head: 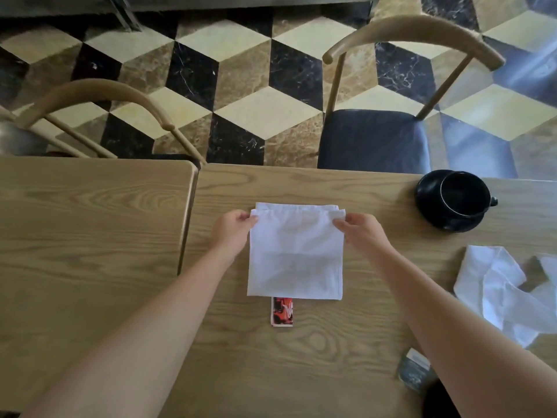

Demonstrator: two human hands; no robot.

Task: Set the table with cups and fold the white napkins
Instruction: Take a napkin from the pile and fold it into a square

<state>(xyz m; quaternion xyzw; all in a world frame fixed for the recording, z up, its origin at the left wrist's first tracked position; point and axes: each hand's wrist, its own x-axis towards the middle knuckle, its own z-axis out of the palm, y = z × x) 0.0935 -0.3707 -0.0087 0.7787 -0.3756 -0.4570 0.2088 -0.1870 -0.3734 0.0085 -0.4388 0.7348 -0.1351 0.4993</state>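
At centre frame on the wooden table [331, 357], a left hand [230, 229] and a right hand [361, 229] are each pinching a far corner of the folded white napkin [295, 257], fingers closed on cloth. Its long axis is running away from the viewer. At upper right, a black cup [464, 196] is sitting on its saucer [452, 221].

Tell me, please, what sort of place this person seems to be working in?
Probably a café or restaurant dining room. Two wooden tables stand pushed together with chairs drawn up, a black cup on a saucer is set out, and the floor is patterned marble tile.
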